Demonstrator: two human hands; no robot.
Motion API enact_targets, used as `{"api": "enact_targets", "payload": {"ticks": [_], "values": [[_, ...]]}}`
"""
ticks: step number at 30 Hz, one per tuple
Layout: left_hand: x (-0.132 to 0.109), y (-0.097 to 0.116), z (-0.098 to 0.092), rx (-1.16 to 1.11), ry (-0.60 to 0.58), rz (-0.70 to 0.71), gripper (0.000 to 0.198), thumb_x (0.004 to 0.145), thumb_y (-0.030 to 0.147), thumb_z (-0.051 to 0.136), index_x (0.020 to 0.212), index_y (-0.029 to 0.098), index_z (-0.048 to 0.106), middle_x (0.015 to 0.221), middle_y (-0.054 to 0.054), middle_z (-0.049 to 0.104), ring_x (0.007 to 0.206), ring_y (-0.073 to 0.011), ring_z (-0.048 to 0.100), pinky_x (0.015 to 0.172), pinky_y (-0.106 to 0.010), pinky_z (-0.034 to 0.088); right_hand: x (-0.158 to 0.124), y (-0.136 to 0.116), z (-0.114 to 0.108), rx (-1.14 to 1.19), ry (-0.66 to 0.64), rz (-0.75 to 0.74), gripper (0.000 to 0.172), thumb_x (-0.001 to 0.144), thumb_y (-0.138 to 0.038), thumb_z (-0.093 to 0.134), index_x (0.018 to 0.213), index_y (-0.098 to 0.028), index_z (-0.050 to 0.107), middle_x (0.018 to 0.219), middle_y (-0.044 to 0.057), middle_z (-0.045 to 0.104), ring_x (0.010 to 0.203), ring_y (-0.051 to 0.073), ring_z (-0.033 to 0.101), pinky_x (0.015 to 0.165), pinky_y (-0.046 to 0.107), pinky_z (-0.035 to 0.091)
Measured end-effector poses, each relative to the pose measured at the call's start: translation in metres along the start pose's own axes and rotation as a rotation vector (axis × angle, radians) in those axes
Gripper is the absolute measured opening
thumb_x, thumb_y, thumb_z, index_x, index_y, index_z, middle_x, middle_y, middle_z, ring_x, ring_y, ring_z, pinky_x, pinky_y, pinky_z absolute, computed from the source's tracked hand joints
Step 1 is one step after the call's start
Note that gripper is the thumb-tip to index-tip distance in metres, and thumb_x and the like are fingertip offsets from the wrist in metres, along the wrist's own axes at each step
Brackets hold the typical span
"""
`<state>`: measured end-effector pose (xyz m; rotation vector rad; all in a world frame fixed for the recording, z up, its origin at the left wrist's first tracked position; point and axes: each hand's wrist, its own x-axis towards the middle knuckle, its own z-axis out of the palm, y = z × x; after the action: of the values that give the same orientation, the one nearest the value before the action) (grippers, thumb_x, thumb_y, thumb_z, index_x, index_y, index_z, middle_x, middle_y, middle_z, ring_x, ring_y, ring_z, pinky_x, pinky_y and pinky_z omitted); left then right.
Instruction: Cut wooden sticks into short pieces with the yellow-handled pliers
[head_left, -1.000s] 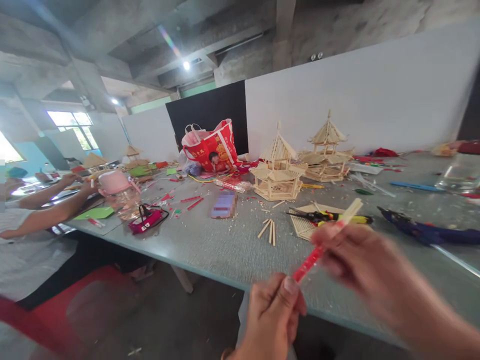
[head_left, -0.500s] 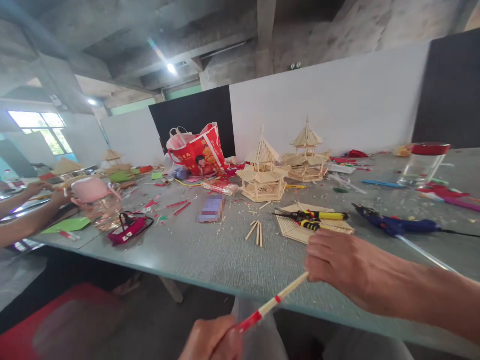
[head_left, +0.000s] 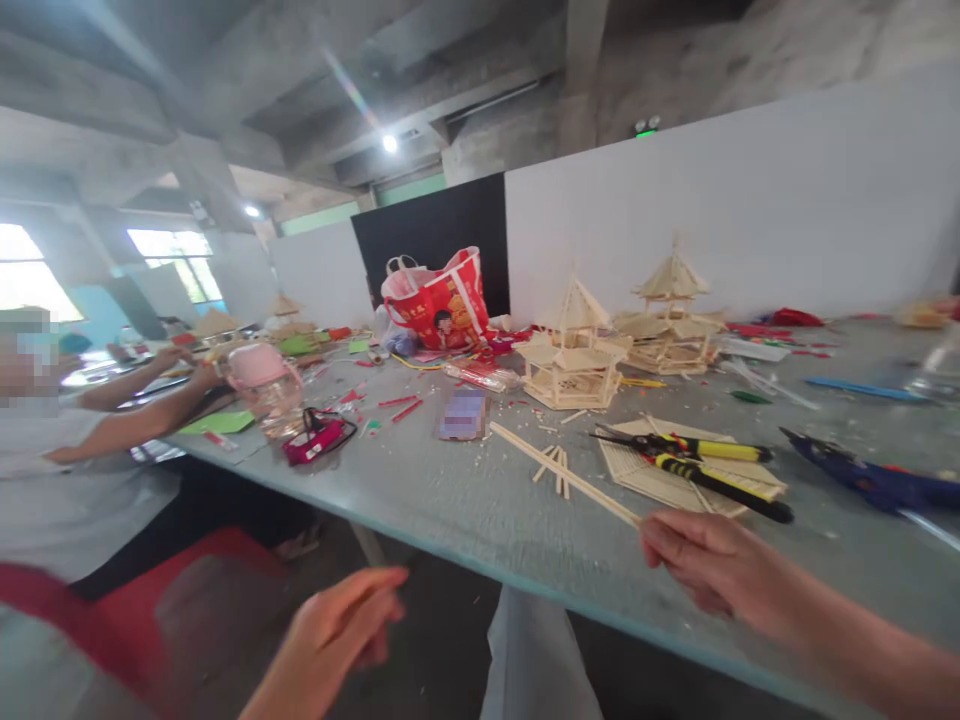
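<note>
In my right hand [head_left: 697, 560], closed above the table's front edge, are thin wooden sticks [head_left: 604, 499] that point away to the upper left. They pass over several short stick pieces [head_left: 561, 478] on the table. My left hand [head_left: 341, 625] hangs in front of the edge, fingers loosely stretched and close together; nothing shows in it. Close to my right hand, yellow-and-black handled pliers [head_left: 716, 486] lie on a flat slatted wooden panel [head_left: 624, 468]. Farther right rests a blue glue gun [head_left: 862, 472], partly cut off by the frame.
Two wooden pavilion models [head_left: 574, 355] stand toward the back, near a red bag [head_left: 442, 305]. A phone [head_left: 463, 415], a pink-lidded bottle [head_left: 262, 390] and a magenta pouch [head_left: 319, 440] lie leftward on the table [head_left: 420, 490]. Another person [head_left: 97, 480] sits at left by a red chair.
The red-banded stick bundle no longer spans both hands. My left hand has let go and moved left; bare sticks now extend from my right hand. The view has turned left.
</note>
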<state>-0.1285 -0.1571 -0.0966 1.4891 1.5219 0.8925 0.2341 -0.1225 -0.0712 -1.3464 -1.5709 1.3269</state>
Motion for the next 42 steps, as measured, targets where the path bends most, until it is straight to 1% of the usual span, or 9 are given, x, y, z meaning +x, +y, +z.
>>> {"api": "enact_targets", "payload": {"ticks": [5, 10, 15, 20, 23, 28, 32, 37, 42], "values": [[0.063, 0.105, 0.098, -0.520, -0.278, 0.150, 0.046, 0.071, 0.053, 0.061, 0.093, 0.012, 0.063, 0.067, -0.002, 0.060, 0.044, -0.0070, 0.049, 0.039, -0.018, 0.036, 0.000, 0.000, 0.017, -0.160, -0.008, -0.073, 0.054, 0.075, -0.071, 0.036, 0.066, -0.020, 0.050, 0.046, -0.007, 0.029, 0.044, 0.009, 0.027, 0.043, 0.024, 0.021], [0.090, 0.118, 0.141, -0.689, -0.304, 0.148, 0.044, 0.067, 0.052, 0.065, 0.074, 0.009, 0.063, 0.044, 0.002, 0.050, 0.039, -0.0057, 0.044, 0.039, -0.017, 0.035, -0.006, 0.011, 0.016, -0.192, 0.006, -0.083, 0.045, 0.084, -0.061, 0.033, 0.069, -0.021, 0.047, 0.056, -0.004, 0.040, 0.049, 0.010, 0.034, 0.046, 0.023, 0.029], [0.093, 0.114, 0.137, -0.631, -0.345, 0.150, 0.044, 0.067, 0.053, 0.064, 0.075, 0.010, 0.063, 0.049, 0.001, 0.053, 0.042, -0.0070, 0.048, 0.040, -0.018, 0.038, -0.008, 0.007, 0.020, -0.259, -0.032, -0.063, 0.039, 0.088, -0.051, 0.030, 0.067, -0.021, 0.045, 0.057, -0.002, 0.049, 0.047, 0.010, 0.042, 0.049, 0.024, 0.034], [0.118, 0.135, 0.121, -0.373, -0.414, 0.222, 0.036, 0.075, 0.047, 0.058, 0.076, 0.011, 0.064, 0.053, 0.003, 0.052, 0.038, -0.0039, 0.043, 0.036, -0.018, 0.032, 0.014, -0.011, 0.006, -0.593, 0.110, -0.264, 0.032, 0.084, -0.031, 0.038, 0.056, -0.019, 0.049, 0.061, 0.001, 0.052, 0.059, 0.013, 0.047, 0.055, 0.025, 0.032], [0.153, 0.155, 0.116, -0.215, -0.368, 0.201, 0.032, 0.084, 0.039, 0.048, 0.074, 0.012, 0.062, 0.048, 0.005, 0.047, 0.034, -0.0030, 0.039, 0.033, -0.017, 0.025, 0.034, -0.017, -0.013, -0.524, 0.178, -0.158, 0.027, 0.078, -0.029, 0.045, 0.052, -0.019, 0.049, 0.049, -0.003, 0.044, 0.049, 0.010, 0.042, 0.048, 0.023, 0.029], [0.209, 0.167, 0.129, 0.072, -0.418, 0.125, 0.028, 0.082, 0.030, 0.053, 0.062, 0.011, 0.060, 0.043, 0.005, 0.044, 0.034, -0.0032, 0.038, 0.034, -0.017, 0.024, 0.052, -0.018, -0.024, -0.235, 0.089, 0.089, 0.030, 0.077, -0.038, 0.048, 0.053, -0.021, 0.042, 0.037, -0.007, 0.038, 0.031, 0.007, 0.033, 0.036, 0.021, 0.027], [0.225, 0.162, 0.141, 0.088, -0.418, 0.116, 0.029, 0.081, 0.032, 0.054, 0.063, 0.011, 0.060, 0.045, 0.004, 0.047, 0.035, -0.0035, 0.040, 0.034, -0.016, 0.026, 0.058, -0.015, -0.020, -0.475, 0.108, 0.040, 0.030, 0.082, -0.034, 0.039, 0.056, -0.020, 0.044, 0.038, -0.005, 0.041, 0.032, 0.007, 0.038, 0.038, 0.020, 0.031], [0.223, 0.162, 0.139, -0.016, -0.284, 0.227, 0.029, 0.082, 0.035, 0.052, 0.066, 0.012, 0.060, 0.048, 0.005, 0.049, 0.034, -0.0027, 0.042, 0.033, -0.015, 0.027, 0.071, -0.010, -0.026, -0.727, 0.269, -0.056, 0.010, 0.075, -0.021, 0.051, 0.075, -0.015, 0.059, 0.068, 0.004, 0.063, 0.065, 0.014, 0.059, 0.058, 0.022, 0.039], [0.222, 0.158, 0.130, -0.107, -0.121, 0.351, 0.028, 0.082, 0.036, 0.052, 0.067, 0.013, 0.057, 0.047, 0.005, 0.049, 0.033, -0.0038, 0.044, 0.031, -0.014, 0.030, 0.077, -0.013, -0.020, -0.979, 0.351, -0.082, 0.023, 0.081, -0.023, 0.045, 0.094, -0.012, 0.060, 0.093, 0.015, 0.064, 0.082, 0.024, 0.061, 0.064, 0.030, 0.038]]}}
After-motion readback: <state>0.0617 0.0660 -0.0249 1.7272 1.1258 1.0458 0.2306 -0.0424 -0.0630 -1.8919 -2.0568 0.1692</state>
